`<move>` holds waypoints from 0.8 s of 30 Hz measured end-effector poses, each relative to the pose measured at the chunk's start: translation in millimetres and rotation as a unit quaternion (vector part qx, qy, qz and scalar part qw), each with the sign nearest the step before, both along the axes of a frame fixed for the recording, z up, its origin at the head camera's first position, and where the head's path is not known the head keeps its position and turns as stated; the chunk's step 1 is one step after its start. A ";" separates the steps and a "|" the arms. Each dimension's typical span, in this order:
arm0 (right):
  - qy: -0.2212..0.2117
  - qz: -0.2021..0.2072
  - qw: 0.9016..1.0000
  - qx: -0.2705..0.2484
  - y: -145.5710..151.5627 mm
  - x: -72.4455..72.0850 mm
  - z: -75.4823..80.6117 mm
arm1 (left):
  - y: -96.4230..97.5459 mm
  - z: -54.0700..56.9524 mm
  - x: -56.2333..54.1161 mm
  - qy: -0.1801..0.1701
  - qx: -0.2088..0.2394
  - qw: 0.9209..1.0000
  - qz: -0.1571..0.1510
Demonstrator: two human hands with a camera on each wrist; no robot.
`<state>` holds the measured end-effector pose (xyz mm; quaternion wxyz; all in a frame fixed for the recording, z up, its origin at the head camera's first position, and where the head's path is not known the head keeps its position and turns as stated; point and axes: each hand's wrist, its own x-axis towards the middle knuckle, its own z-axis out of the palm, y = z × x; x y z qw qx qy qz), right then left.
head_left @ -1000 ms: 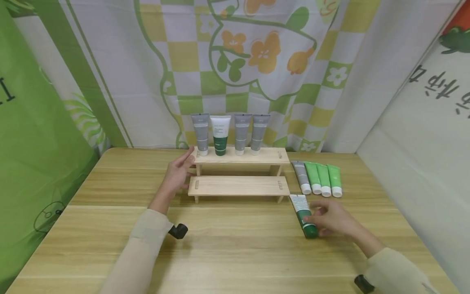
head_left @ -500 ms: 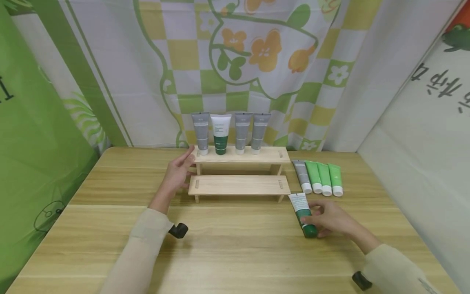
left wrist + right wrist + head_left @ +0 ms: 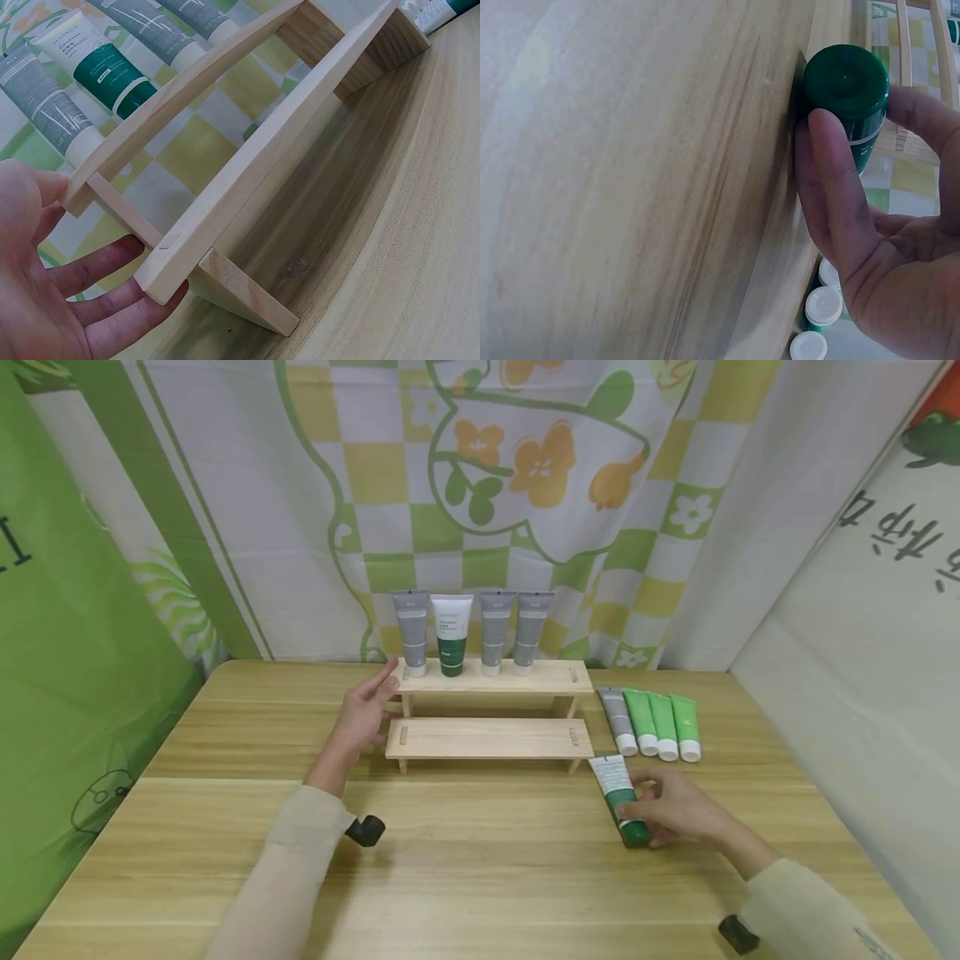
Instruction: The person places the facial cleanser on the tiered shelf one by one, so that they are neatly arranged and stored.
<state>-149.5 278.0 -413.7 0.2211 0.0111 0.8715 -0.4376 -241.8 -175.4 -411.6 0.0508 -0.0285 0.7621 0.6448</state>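
Observation:
My right hand point(image 3: 675, 810) grips a white-and-dark-green squeeze tube point(image 3: 615, 789) by its sides near the cap. This tube lies on the table, its dark green cap point(image 3: 846, 79) facing me in the right wrist view. My left hand point(image 3: 363, 706) rests against the left end of a two-tier wooden display shelf point(image 3: 487, 739), thumb side at the upper board and fingertips touching the lower one. On the upper tier stand three grey tubes, such as the leftmost grey tube point(image 3: 412, 631), and one white-and-green tube point(image 3: 452, 635), caps down.
Right of the shelf, a grey tube point(image 3: 617, 721) and three light green tubes point(image 3: 662, 725) lie in a row, white caps toward me. All stand on a wood-grain table point(image 3: 480, 860). A patterned curtain point(image 3: 375, 468) hangs behind, with cloth panels at both sides.
The right hand and the tube in it shift only slightly, then stay put. The left hand stays on the shelf's end, and the standing tubes have not moved.

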 end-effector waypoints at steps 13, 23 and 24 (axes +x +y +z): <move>0.034 0.004 0.999 -0.022 7.9 -0.5 8.3 | 0.2 1.7 1.9 0.000 0.002 1.000 0.000; 0.054 0.006 0.998 -0.033 9.3 -9.0 36.8 | 0.4 1.4 1.5 0.000 -0.001 1.000 -0.003; 0.058 0.007 0.998 -0.033 8.6 -9.3 39.1 | 0.4 1.5 1.5 0.000 -0.002 1.000 -0.004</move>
